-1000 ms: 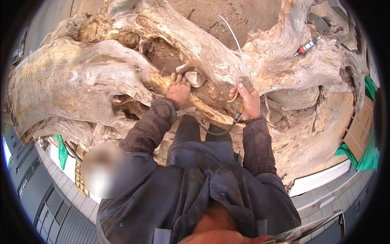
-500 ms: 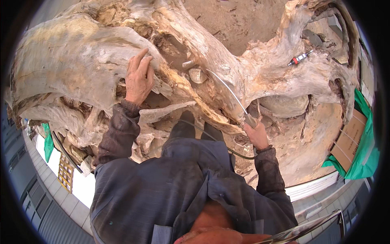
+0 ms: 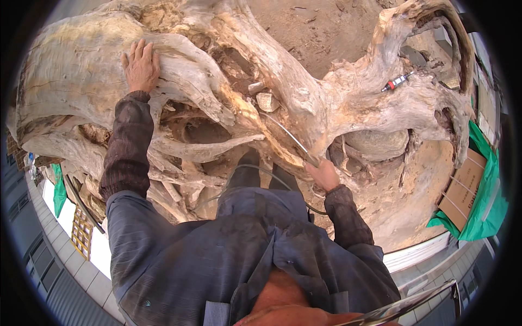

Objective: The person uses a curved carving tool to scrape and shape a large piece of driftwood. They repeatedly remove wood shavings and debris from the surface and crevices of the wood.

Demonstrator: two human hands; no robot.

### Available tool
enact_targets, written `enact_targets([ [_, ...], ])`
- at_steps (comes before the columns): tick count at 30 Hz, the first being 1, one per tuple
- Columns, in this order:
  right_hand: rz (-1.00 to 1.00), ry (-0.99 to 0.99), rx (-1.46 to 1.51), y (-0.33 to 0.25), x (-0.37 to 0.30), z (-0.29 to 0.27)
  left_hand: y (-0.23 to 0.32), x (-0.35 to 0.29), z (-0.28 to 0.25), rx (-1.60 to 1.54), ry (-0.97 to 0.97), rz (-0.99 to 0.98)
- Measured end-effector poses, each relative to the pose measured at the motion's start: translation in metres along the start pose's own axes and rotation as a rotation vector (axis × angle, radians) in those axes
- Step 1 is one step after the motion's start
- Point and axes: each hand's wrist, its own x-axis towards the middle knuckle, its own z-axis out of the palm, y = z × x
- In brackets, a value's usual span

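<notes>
A large weathered tree root (image 3: 81, 70) with twisted branches and deep hollows spreads before me. My left hand (image 3: 142, 69) lies open on its broad, smooth upper part at the left, fingers spread against the pale wood. Closed around the handle of an air blow gun (image 3: 291, 137) is my right hand (image 3: 323, 174), low and right of centre. The gun's long thin silvery tube points up and left, across a hollow between two root arms. From near that hand a thin dark hose (image 3: 315, 209) loops past my legs.
On the right root arm rests a slim red, black and silver hand tool (image 3: 397, 82). A loose wood chunk (image 3: 267, 101) sits in the central hollow, and a boulder (image 3: 379, 142) under the right arm. A cardboard box (image 3: 463, 187) in green wrapping stands far right.
My left hand has slid up and left along the root, its fingers flattening. My right hand has moved slightly left, bringing the tube lower and to the left.
</notes>
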Motion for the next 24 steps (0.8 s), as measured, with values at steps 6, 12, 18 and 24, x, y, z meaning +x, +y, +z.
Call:
enact_targets([
  [6,-0.054,0.052,-0.01,-0.016,0.011,0.011,-0.017,0.022,-0.001,0.061,-0.081,-0.042],
  [12,-0.096,0.135,-0.038,-0.001,0.044,0.032,0.009,0.031,-0.007,0.033,-0.128,-0.031],
  [18,-0.096,0.103,0.074,-0.041,0.051,0.004,0.015,0.039,-0.007,0.03,-0.106,-0.021],
  [24,-0.081,0.05,0.047,-0.021,0.036,0.0,0.028,0.04,-0.013,-0.047,-0.066,0.014],
])
